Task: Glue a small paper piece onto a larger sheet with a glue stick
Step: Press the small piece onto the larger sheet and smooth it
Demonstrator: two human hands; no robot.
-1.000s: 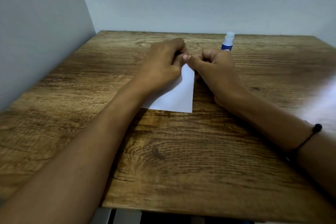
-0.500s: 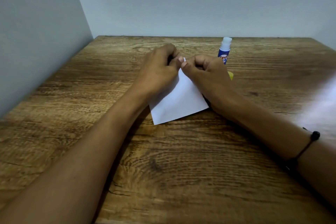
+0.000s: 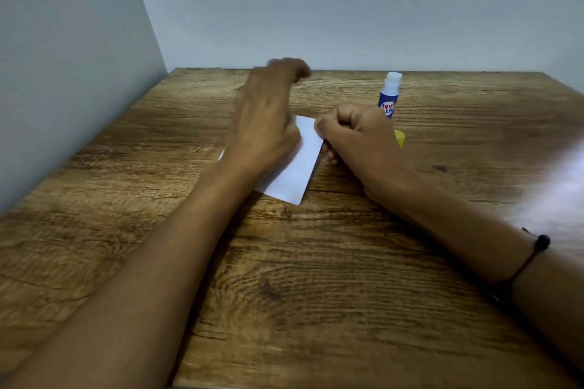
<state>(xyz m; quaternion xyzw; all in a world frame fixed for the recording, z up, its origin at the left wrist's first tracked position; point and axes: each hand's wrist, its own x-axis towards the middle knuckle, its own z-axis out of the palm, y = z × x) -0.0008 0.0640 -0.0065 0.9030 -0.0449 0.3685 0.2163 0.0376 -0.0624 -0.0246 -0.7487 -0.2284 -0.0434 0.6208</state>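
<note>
On the wooden desk [image 3: 316, 294], the right hand [image 3: 357, 139] is pinching the paper [image 3: 300, 167] at its 1 o'clock corner, the left hand [image 3: 265, 123] is blurring, grip unclear, and the uncapped glue [image 3: 390, 95] is standing unused.

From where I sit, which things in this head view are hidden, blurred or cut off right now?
- Left hand: fingertips motion-blurred; grip unreadable.
- White paper: left part covered by the left hand and forearm; whether a small piece lies on it is hidden.
- Right hand: curled at the paper's edge; a pinch isn't clear.
- Yellow object: mostly behind the right hand.
- Glue stick: base hidden by the right hand.
</note>
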